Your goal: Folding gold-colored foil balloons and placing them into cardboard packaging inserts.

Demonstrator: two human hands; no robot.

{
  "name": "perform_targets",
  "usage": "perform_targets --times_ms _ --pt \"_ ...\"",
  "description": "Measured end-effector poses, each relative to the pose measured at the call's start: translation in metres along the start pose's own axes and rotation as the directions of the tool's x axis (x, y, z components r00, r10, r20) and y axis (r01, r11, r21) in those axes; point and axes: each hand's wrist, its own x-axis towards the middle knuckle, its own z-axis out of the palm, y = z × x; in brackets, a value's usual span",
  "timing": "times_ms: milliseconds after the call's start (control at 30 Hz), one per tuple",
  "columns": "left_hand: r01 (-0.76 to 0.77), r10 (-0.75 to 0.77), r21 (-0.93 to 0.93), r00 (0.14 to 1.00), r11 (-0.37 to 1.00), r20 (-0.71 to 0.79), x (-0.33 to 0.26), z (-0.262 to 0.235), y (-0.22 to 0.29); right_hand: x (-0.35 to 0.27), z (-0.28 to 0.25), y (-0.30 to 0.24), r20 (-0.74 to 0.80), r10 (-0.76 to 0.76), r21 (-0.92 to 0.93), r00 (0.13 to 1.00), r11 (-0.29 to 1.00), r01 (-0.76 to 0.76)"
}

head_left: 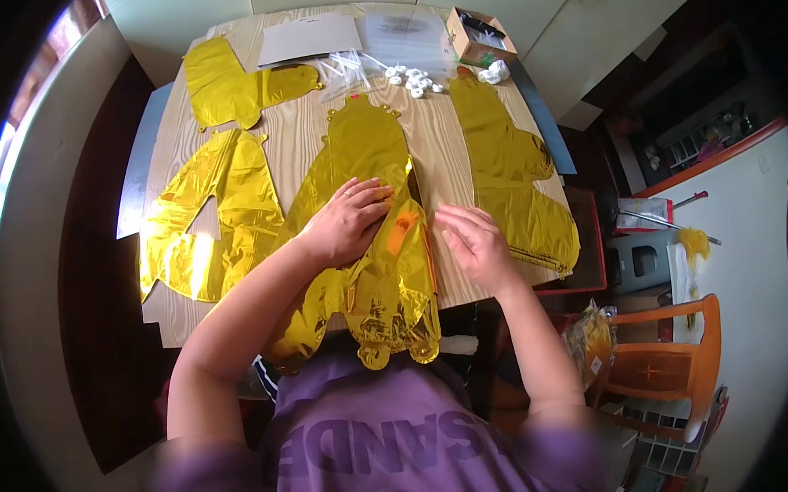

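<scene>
A flat gold foil balloon [365, 142] lies in front of me on the table, its lower end hanging past the near edge toward my shirt. My left hand [349, 220] rests palm down on its middle, fingers stretched and pressing the foil. Just right of the balloon, my right hand [475, 245] hovers by its edge, fingers loosely bent with nothing visible in them. The foil's right side is folded and creased, with an orange reflection in it. Other flat gold foil balloons lie around: one at the far left [220, 82], one at the near left [234, 209], one on the right [509, 171].
Along the back of the wood-grain table [438, 138] sit a grey board [310, 39], clear plastic sheets [407, 39], white straws [344, 72], small white coils [415, 80] and a box [482, 38]. A wooden chair [667, 366] stands at the right.
</scene>
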Motion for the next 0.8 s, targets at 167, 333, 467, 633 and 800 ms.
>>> perform_targets --times_ms 167,333,467,633,800 --pt "-0.002 0.002 -0.007 1.0 1.0 -0.001 0.0 -0.001 0.0 0.008 0.02 0.005 0.204 -0.043 -0.252 0.978 0.963 0.095" --pt "0.015 -0.015 -0.016 1.0 1.0 0.001 0.0 -0.001 0.0 0.012 0.023 0.002 0.257 -0.011 -0.316 0.966 0.944 0.094" --pt "0.027 -0.028 -0.068 0.999 0.997 -0.016 -0.001 -0.001 -0.001 0.014 0.026 0.005 0.272 0.008 -0.328 0.962 0.941 0.085" --pt "0.04 -0.069 -0.229 0.991 0.973 -0.119 0.001 -0.01 0.002 0.016 0.026 0.002 0.282 0.04 -0.321 0.958 0.946 0.055" --pt "-0.077 0.073 -0.164 0.997 0.984 -0.027 0.029 -0.025 0.024 0.014 0.028 0.005 0.256 -0.011 -0.375 0.967 0.921 0.109"
